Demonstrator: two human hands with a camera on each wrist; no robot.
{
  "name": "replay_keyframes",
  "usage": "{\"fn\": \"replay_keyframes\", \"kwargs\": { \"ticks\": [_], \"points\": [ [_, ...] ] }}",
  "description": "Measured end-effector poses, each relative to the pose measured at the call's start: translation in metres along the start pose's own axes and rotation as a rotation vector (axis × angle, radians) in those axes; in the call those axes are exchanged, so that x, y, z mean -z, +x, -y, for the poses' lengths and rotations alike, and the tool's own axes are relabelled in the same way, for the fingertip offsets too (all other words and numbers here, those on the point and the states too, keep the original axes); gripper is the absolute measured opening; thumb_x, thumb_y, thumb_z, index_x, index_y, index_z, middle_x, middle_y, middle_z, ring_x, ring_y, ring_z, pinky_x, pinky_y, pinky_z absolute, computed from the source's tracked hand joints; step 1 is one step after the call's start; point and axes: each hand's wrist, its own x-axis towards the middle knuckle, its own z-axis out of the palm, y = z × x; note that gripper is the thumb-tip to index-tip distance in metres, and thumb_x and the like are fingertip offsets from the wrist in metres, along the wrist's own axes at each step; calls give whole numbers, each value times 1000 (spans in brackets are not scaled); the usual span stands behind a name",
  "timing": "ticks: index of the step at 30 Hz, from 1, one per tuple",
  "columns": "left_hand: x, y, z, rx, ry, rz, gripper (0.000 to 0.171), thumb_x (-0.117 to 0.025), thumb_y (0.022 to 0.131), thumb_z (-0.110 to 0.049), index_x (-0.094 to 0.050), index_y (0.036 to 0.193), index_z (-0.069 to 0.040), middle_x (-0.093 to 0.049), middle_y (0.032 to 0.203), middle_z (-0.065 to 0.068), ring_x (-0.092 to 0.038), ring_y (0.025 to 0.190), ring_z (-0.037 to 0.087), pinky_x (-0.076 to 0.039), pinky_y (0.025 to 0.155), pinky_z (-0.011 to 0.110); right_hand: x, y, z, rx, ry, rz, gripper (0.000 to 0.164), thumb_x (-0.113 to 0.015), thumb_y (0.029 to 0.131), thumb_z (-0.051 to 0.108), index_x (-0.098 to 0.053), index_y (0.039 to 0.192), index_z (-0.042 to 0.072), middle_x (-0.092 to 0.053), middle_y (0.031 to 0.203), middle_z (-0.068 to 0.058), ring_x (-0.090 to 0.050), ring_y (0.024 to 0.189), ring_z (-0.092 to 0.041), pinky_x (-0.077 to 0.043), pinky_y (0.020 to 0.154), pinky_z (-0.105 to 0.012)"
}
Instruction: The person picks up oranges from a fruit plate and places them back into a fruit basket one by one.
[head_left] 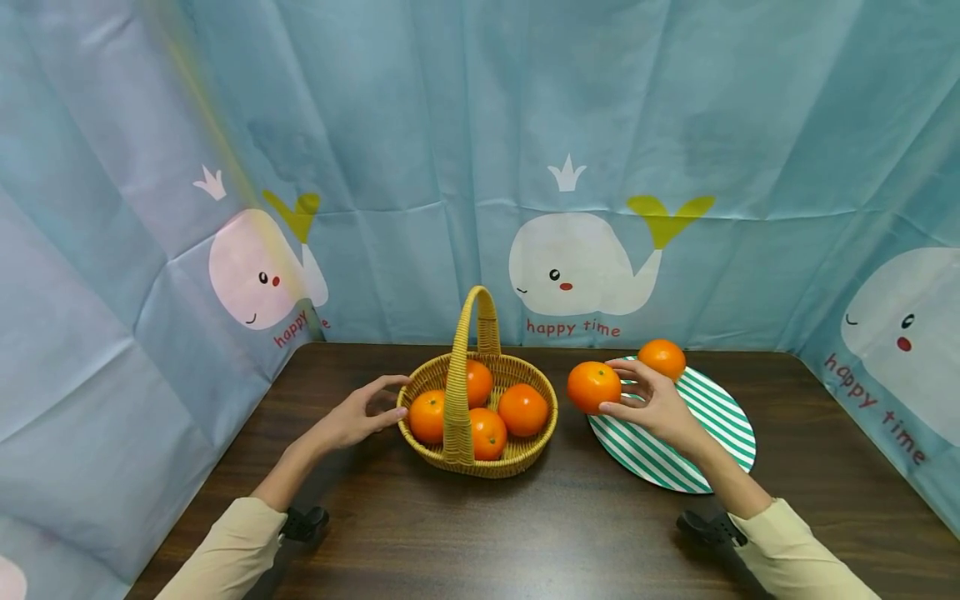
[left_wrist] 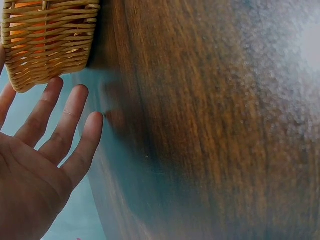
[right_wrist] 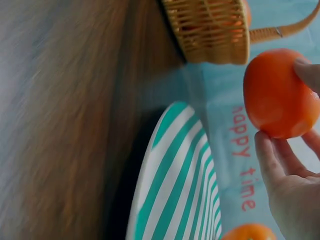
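Observation:
In the head view, a yellow wicker basket (head_left: 535,451) with a tall arched handle holds several oranges (head_left: 522,410). My left hand (head_left: 352,417) is at the basket's left rim, thumb and forefinger against it or very close. The left wrist view shows that hand's other fingers (left_wrist: 65,127) extended beside the woven wall (left_wrist: 50,42). Between fingertips and thumb, my right hand (head_left: 660,410) holds an orange (head_left: 593,387) over the left edge of a green-and-white striped plate (head_left: 723,417). Another orange (head_left: 662,359) sits at the plate's back.
A dark wooden table (head_left: 480,533) carries the basket and the plate, with the plate to the basket's right. Blue curtains (head_left: 405,167) printed with whales hang behind and along both sides. Each wrist wears a black device (head_left: 306,523).

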Motion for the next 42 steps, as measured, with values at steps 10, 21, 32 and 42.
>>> {"fn": "replay_keyframes", "kwargs": {
  "ticks": [10, 21, 32, 42],
  "points": [
    [0, -1, 0, 5, 2, 0, 52, -65, 103, -23, -45, 149, -10, -51, 140, 24, -57, 118, 38, -55, 75, 37, -18, 22, 7, 35, 58, 25, 58, -79, 89, 3, -55, 141, 4, -51, 139, -19, -60, 115, -40, -54, 92, -37],
    [0, -1, 0, 1, 4, 2, 53, -64, 103, -24, -45, 150, -10, -50, 141, 24, -57, 119, 40, -55, 74, 37, -33, 42, 12, 39, 104, 52, 59, -79, 89, 1, -54, 142, 5, -58, 134, -17, -63, 113, -32, -53, 93, -38],
    [1, 0, 0, 6, 6, 5, 52, -64, 103, -24, -45, 150, -10, -49, 144, 22, -55, 123, 39, -55, 75, 36, -49, 64, 17, 49, 145, 59, 61, -79, 89, 3, -52, 144, 5, -57, 137, -18, -62, 118, -34, -53, 94, -38],
    [1, -1, -3, 5, 6, 8, 52, -64, 103, -24, -45, 150, -10, -50, 142, 22, -55, 122, 40, -55, 77, 37, -69, 83, 16, 100, 133, 97, 60, -79, 88, -1, -53, 142, 1, -58, 133, -21, -62, 117, -36, -52, 95, -42]
  ]
}}
